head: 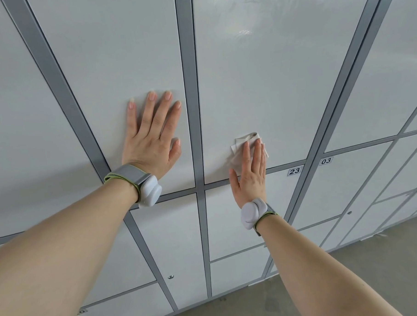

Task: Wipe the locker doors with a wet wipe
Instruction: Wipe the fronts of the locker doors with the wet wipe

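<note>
1. Against a bank of pale grey lockers, the left hand (151,138) lies flat on a tall locker door (117,54), palm to the panel. Its fingers are straight and spread, the thumb is out to the side, and it holds nothing.
2. The right hand (250,177) presses a crumpled white wet wipe (241,144) against the neighbouring tall door (271,83), close to that door's lower edge. Its fingers are straight and held together over the wipe, not curled round it. The wipe's bunched corner shows above and to the left of the fingertips.
3. Both forearms reach up and forward from the bottom of the view. Each wrist carries a white rounded wrist device on a grey-green strap, the left one (149,189) and the right one (251,214).
4. A darker grey frame strip (190,87) runs between the two tall doors, and the hands lie on either side of it.
5. High on the door under the wipe, a glossy damp smear (245,33) catches the light.
6. Below the tall doors sit smaller doors. One bears the label 23 (294,171) and the next to the right the label 03 (326,161). A small round lock (170,276) shows on a lower door.
7. A grey concrete floor (374,258) meets the foot of the lockers at lower right.
8. Every locker in view is shut, so their insides are hidden.
</note>
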{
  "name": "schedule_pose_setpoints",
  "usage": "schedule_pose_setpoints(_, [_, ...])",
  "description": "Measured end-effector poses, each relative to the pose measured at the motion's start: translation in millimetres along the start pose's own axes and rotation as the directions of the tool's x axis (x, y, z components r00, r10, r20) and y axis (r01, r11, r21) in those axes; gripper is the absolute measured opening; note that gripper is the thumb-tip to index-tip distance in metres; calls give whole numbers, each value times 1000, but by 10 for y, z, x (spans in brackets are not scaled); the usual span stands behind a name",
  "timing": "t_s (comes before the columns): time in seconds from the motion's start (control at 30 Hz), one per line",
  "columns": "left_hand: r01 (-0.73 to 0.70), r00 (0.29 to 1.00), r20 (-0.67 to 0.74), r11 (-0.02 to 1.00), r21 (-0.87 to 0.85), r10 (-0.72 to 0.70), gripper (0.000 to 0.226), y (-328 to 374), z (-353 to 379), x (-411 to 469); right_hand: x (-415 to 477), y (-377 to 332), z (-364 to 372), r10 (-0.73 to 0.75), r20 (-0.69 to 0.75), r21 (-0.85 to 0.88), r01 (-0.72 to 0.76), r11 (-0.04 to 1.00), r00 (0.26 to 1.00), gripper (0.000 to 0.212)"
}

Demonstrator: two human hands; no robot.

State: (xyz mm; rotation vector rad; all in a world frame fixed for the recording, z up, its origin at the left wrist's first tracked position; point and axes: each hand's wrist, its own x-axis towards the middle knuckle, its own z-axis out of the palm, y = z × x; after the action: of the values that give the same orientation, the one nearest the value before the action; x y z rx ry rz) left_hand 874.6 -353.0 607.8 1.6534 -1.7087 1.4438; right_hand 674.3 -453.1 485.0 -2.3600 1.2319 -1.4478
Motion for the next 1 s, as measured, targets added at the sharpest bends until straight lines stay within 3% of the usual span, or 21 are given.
schedule_pose_setpoints(0.4, [-2, 1000, 2, 1000, -6, 2, 69, 9, 12, -7, -129, -271, 134, -212, 72, 19, 211, 977, 975, 65])
schedule_pose_setpoints(0.67, [-6, 1000, 3, 1000, -15, 6, 70, -6, -6, -2, -399, 21, 189, -336, 210, -76, 358, 931, 918, 66])
schedule_pose_setpoints(0.83, [-9, 1000, 10, 1000, -18, 9, 69, -5, -12, -6, -439, 174, 150, -246, 217, -131, 278, 952, 945, 69])
schedule_pose_setpoints(1.0, [-12, 1000, 5, 1000, -12, 12, 68, -2, -9, 0, -292, 138, 82, -5, 126, -62, 13, 998, 992, 68])
